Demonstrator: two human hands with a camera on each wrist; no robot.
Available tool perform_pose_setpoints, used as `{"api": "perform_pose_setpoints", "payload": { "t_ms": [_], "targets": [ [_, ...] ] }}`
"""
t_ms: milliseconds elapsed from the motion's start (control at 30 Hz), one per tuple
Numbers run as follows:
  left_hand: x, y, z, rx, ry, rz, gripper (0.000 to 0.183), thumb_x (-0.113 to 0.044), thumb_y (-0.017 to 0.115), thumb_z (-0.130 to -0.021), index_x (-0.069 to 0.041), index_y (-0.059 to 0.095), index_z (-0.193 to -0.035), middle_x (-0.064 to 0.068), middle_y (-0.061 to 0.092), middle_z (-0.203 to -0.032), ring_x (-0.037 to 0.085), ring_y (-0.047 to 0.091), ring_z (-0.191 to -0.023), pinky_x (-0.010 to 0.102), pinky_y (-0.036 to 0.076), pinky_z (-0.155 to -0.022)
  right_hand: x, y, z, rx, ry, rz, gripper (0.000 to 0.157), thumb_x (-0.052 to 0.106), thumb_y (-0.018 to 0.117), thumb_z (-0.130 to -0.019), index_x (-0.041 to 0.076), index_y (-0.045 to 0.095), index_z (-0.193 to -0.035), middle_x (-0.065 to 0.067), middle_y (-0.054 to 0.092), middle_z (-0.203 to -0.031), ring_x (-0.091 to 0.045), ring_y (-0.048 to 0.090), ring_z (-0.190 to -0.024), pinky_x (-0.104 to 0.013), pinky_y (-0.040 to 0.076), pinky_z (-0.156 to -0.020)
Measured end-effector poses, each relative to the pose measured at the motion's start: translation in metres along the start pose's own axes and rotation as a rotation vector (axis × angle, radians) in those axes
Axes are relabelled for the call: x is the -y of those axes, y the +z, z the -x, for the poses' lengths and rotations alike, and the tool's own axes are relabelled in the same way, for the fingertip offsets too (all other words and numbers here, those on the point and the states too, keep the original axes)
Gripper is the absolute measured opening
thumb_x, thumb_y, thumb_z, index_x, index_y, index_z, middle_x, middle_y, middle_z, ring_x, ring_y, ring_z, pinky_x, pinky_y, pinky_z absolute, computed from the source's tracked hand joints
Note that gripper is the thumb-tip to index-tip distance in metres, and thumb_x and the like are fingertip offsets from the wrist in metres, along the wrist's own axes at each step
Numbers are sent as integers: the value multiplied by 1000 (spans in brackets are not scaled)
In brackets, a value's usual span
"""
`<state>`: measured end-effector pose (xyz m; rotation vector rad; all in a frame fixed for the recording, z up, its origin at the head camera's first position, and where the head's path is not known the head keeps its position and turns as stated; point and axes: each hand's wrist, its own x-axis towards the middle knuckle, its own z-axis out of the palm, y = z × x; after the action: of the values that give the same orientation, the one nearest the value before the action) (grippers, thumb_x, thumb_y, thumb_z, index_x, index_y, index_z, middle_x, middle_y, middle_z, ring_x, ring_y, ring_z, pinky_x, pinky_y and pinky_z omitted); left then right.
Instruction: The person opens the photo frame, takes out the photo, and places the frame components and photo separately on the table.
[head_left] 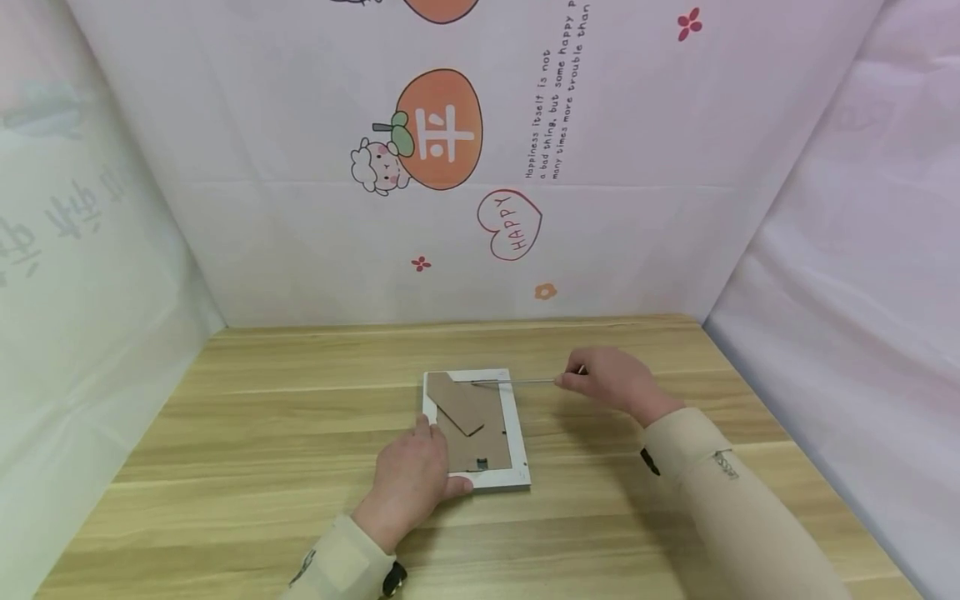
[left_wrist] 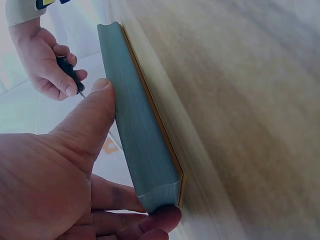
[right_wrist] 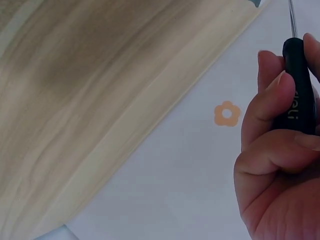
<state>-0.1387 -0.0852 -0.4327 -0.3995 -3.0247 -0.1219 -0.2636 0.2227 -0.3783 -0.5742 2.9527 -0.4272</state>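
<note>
A white picture frame (head_left: 517, 454) lies face down on the wooden table, its brown backing board (head_left: 491, 412) and slanting stand leg (head_left: 453, 404) uppermost. My left hand (head_left: 411, 473) grips the frame's near left corner, thumb along the near edge and fingers at the left side. In my right hand (head_left: 611, 382) is a screwdriver, its dark handle (right_wrist: 298, 90) wrapped by the fingers. The thin metal shaft (head_left: 532, 382) points left across the frame's right border, and its tip is at the backing's far edge. Whether the tip sits under a metal tab is too small to tell.
The wood-grain table (head_left: 285, 433) extends around the frame. Behind it stands a white printed cloth (head_left: 622, 242) with orange fruit drawings, and pale cloth walls (head_left: 847, 275) close in both sides. A small dark-green patch (head_left: 482, 463) shows at the backing's near edge.
</note>
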Motion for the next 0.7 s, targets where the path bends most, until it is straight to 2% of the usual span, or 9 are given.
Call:
{"api": "perform_pose_setpoints", "payload": {
  "t_ms": [133,267,500,700],
  "targets": [
    [-1,-1,1,-5,3,-1,96,-67,82,-75,12,65,-127,33,62,-137,36,74,-91,42,59,-57,-3,-7,-5,67,24,-57,28,45,67,-100,18,71,-95,2,69,-86,-16,57,-74,-33,47,-66],
    [-1,-1,2,-19,5,6,96,-66,83,-74,13,66,-126,33,63,-136,37,75,-92,42,60,-58,-4,-9,-8,90,35,-91,29,45,67,-100,17,70,-93,0,69,-87,-17,59,-73,-33,48,-65],
    [-2,0,1,-12,-3,4,97,-67,82,-75,12,65,-128,32,62,-138,37,74,-93,43,59,-57,4,-3,4,31,41,-30,27,43,68,-99,17,71,-100,5,70,-89,-14,58,-76,-32,49,-68],
    [-1,0,2,7,-24,21,98,-68,81,-76,12,63,-131,33,60,-140,38,74,-95,44,60,-58,14,2,19,-34,49,-11,23,41,70,-98,18,68,-98,6,68,-88,-12,57,-73,-33,48,-67]
  ]
}}
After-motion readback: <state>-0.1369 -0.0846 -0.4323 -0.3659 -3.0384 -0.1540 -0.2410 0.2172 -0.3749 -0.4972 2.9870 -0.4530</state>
